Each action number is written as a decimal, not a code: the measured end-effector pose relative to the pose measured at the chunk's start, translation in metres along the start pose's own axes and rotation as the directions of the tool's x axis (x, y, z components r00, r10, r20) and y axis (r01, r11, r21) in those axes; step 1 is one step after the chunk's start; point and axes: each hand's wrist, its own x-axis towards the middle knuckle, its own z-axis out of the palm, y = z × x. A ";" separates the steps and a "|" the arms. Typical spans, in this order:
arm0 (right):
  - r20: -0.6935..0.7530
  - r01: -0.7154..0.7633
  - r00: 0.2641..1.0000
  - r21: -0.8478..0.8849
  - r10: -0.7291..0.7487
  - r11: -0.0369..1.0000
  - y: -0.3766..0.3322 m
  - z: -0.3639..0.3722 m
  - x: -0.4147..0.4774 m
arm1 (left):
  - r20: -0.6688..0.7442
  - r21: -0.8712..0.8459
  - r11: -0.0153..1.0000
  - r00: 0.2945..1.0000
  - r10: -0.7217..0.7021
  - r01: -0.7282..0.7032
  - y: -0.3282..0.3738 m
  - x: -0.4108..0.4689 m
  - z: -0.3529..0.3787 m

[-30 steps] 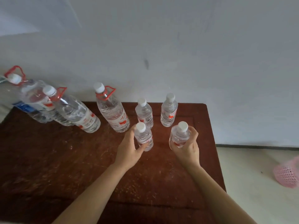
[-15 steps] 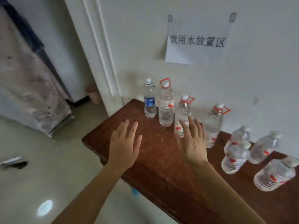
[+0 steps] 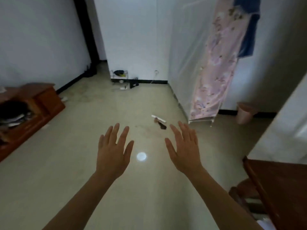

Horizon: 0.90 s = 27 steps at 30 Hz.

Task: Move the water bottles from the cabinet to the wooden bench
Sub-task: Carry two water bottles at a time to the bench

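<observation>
No water bottle is in view. My left hand [image 3: 113, 151] and my right hand [image 3: 183, 149] are both held out over the bare floor, palms down, fingers straight and spread, holding nothing. A corner of the dark wooden bench [image 3: 282, 183] shows at the lower right. A low wooden cabinet [image 3: 41, 103] stands at the left edge, its open shelf dark with papers inside.
A plastic-covered clothes rack with a pink garment [image 3: 214, 72] stands at the right. A pink waste bin [image 3: 244, 112] sits behind it. Small debris [image 3: 159, 122] lies on the floor ahead of my hands. A small metal rack [image 3: 119, 77] stands by the far wall.
Both hands let go of the small bottles on the bench and opened. The view has swung left, away from the bench and bottles, to the open floor.
</observation>
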 end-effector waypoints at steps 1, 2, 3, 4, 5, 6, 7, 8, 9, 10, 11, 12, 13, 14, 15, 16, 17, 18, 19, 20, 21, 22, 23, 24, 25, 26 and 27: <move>0.027 0.054 0.998 0.033 -0.055 0.998 -0.022 0.027 0.013 | 0.005 0.032 0.997 0.997 -0.072 0.072 -0.029 -0.005 -0.005; 0.056 0.109 0.992 0.083 -0.114 0.991 -0.044 0.052 0.023 | 0.010 0.065 0.987 0.989 -0.149 0.148 -0.057 -0.011 -0.009; 0.075 0.158 0.983 0.108 -0.167 0.981 -0.063 0.074 0.032 | 0.017 0.085 0.972 0.975 -0.223 0.220 -0.081 -0.016 -0.012; 0.101 0.192 0.973 0.142 -0.207 0.971 -0.080 0.095 0.040 | 0.022 0.107 0.955 0.960 -0.280 0.276 -0.102 -0.020 -0.014; 0.121 0.225 0.962 0.169 -0.246 0.960 -0.096 0.119 0.049 | 0.022 0.125 0.939 0.946 -0.324 0.319 -0.124 -0.021 -0.014; 0.155 0.244 0.948 0.205 -0.278 0.948 -0.111 0.140 0.060 | 0.029 0.138 0.923 0.930 -0.367 0.359 -0.146 -0.019 -0.014; 0.166 0.276 0.933 0.237 -0.319 0.931 -0.125 0.163 0.071 | 0.025 0.150 0.904 0.913 -0.408 0.400 -0.168 -0.017 -0.010; 0.189 0.294 0.917 0.274 -0.351 0.916 -0.145 0.193 0.091 | 0.014 0.173 0.879 0.891 -0.453 0.444 -0.199 -0.007 -0.005; 0.190 0.308 0.909 0.289 -0.370 0.906 -0.152 0.211 0.101 | 0.004 0.182 0.870 0.885 -0.466 0.457 -0.215 0.000 -0.001; 0.193 0.322 0.902 0.299 -0.387 0.898 -0.161 0.230 0.117 | 0.000 0.204 0.863 0.882 -0.471 0.461 -0.232 0.011 0.000; 0.183 0.341 0.895 0.308 -0.407 0.888 -0.168 0.249 0.129 | 0.001 0.211 0.851 0.871 -0.492 0.481 -0.249 0.021 0.003; 0.198 0.363 0.878 0.317 -0.435 0.876 -0.178 0.274 0.151 | 0.004 0.218 0.830 0.850 -0.527 0.513 -0.271 0.036 0.008; 0.216 0.361 0.869 0.340 -0.446 0.868 -0.187 0.299 0.174 | -0.004 0.220 0.806 0.827 -0.562 0.549 -0.295 0.053 0.014; 0.228 0.361 0.862 0.350 -0.453 0.864 -0.198 0.321 0.198 | -0.020 0.222 0.790 0.812 -0.583 0.572 -0.316 0.069 0.014; 0.233 0.367 0.852 0.373 -0.468 0.852 -0.212 0.341 0.220 | -0.030 0.217 0.775 0.797 -0.603 0.594 -0.336 0.083 0.013; 0.255 0.365 0.840 0.385 -0.478 0.848 -0.228 0.357 0.241 | -0.043 0.227 0.754 0.779 -0.625 0.617 -0.356 0.096 0.009; 0.240 0.383 0.828 0.416 -0.506 0.825 -0.244 0.375 0.260 | -0.067 0.230 0.737 0.766 -0.640 0.636 -0.376 0.106 0.005; 0.252 0.399 0.811 0.422 -0.528 0.814 -0.264 0.393 0.281 | -0.095 0.248 0.716 0.752 -0.652 0.652 -0.396 0.116 0.001; 0.221 0.413 0.817 0.423 -0.533 0.807 -0.269 0.398 0.289 | -0.116 0.252 0.716 0.755 -0.646 0.651 -0.400 0.121 -0.003; 0.247 0.434 0.779 0.452 -0.576 0.780 -0.308 0.428 0.312 | -0.128 0.256 0.663 0.704 -0.698 0.704 -0.437 0.123 -0.009; 0.249 0.424 0.781 0.463 -0.573 0.778 -0.318 0.435 0.320 | -0.149 0.241 0.654 0.694 -0.705 0.717 -0.445 0.126 -0.012; 0.225 0.451 0.770 0.470 -0.597 0.759 -0.333 0.444 0.326 | -0.166 0.257 0.651 0.696 -0.698 0.714 -0.458 0.125 -0.014; 0.237 0.447 0.742 0.522 -0.627 0.727 -0.365 0.466 0.338 | -0.187 0.244 0.605 0.649 -0.737 0.758 -0.487 0.122 -0.018; 0.219 0.473 0.715 0.547 -0.663 0.691 -0.392 0.487 0.347 | -0.199 0.224 0.566 0.606 -0.770 0.793 -0.514 0.121 -0.020; 0.214 0.483 0.693 0.571 -0.689 0.663 -0.417 0.503 0.356 | -0.205 0.210 0.547 0.583 -0.786 0.811 -0.540 0.121 -0.021; 0.194 0.504 0.677 0.580 -0.710 0.640 -0.442 0.523 0.362 | -0.217 0.203 0.525 0.561 -0.799 0.826 -0.565 0.120 -0.023; 0.198 0.512 0.655 0.594 -0.729 0.621 -0.472 0.546 0.369 | -0.230 0.191 0.504 0.537 -0.811 0.842 -0.598 0.118 -0.024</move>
